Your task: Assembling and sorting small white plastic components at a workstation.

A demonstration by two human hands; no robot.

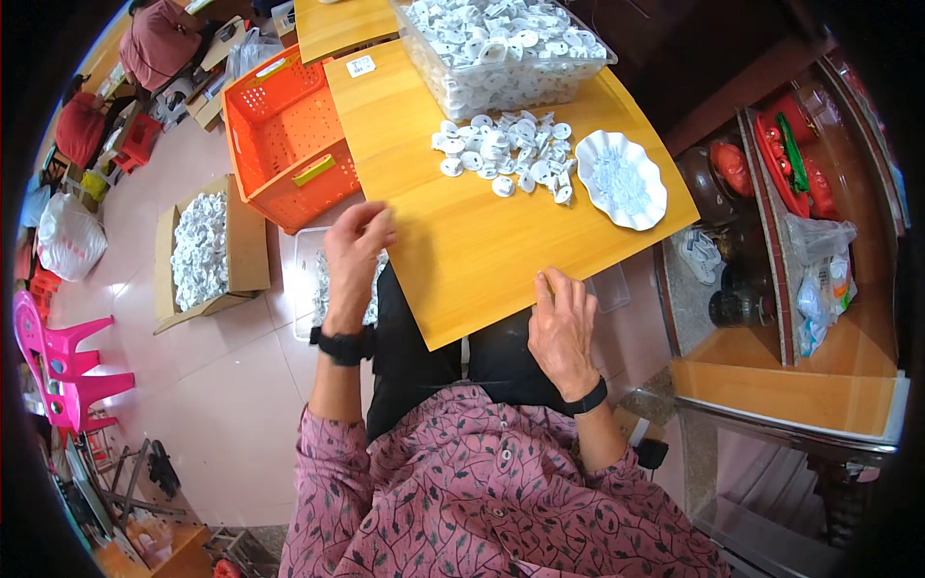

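Note:
My left hand (358,252) hovers beside the left edge of the yellow wooden table (453,260), its fingers bent and their tips blurred by motion. Whether anything is between them I cannot tell. Below it, a clear plastic bin (306,275) of white parts is partly hidden by my arm. At the near right edge, my right hand (564,332) rests with its fingers stretched onto the tabletop, nothing visible in them. Beyond the hands lies a loose pile of round white plastic parts (496,149). A white scalloped dish (658,197) right of it holds small clear pieces (620,181).
A large clear tub (443,87) heaped with similar white parts stands at the table's far end. Left are an orange crate (289,135), a cardboard box (249,231) of white parts and a pink plastic chair (72,361). Shelves (771,231) stand right. Two people sit far left.

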